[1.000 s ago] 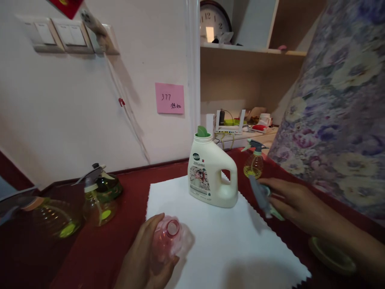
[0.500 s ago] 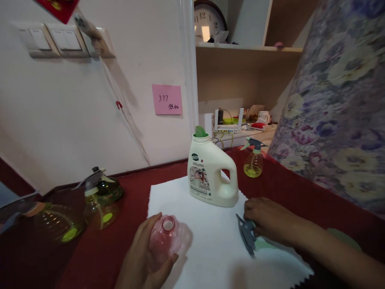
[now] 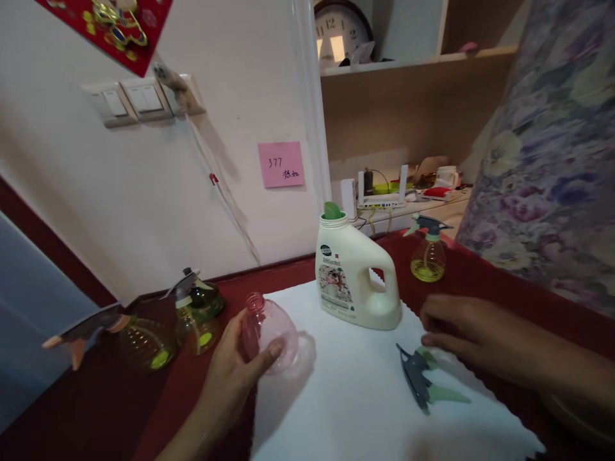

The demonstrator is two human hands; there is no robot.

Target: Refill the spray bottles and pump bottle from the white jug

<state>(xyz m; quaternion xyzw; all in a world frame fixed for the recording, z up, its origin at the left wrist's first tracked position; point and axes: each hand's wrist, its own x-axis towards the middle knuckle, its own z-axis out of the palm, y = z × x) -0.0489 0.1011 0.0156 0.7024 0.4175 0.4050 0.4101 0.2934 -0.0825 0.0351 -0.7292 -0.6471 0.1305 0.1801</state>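
Note:
My left hand point(image 3: 235, 358) is wrapped round a pink see-through bottle point(image 3: 276, 326). Its uncapped mouth tilts up and to the left, and my thumb lies across its side. On the white sheet point(image 3: 331, 397) rests a grey and pale green spray head point(image 3: 419, 378). Just above and to the right of it, apart from it, my right hand point(image 3: 461, 326) hovers with loosely bent fingers, slightly blurred, and nothing visible in them. A cream detergent jug point(image 3: 348, 301) with a handle stands upright behind, a green piece point(image 3: 331, 210) showing in its neck.
Several spray bottles point(image 3: 148, 342) with yellowish liquid stand at the left on the red table point(image 3: 177, 410). Another spray bottle point(image 3: 427, 262) is at the back right. A router point(image 3: 382, 198) sits on the shelf behind; a floral curtain point(image 3: 542, 166) hangs at the right.
My right hand has let go of the spray head and lifted away to the right. My left hand has raised and tilted the pink bottle leftward. The camera view has turned somewhat left.

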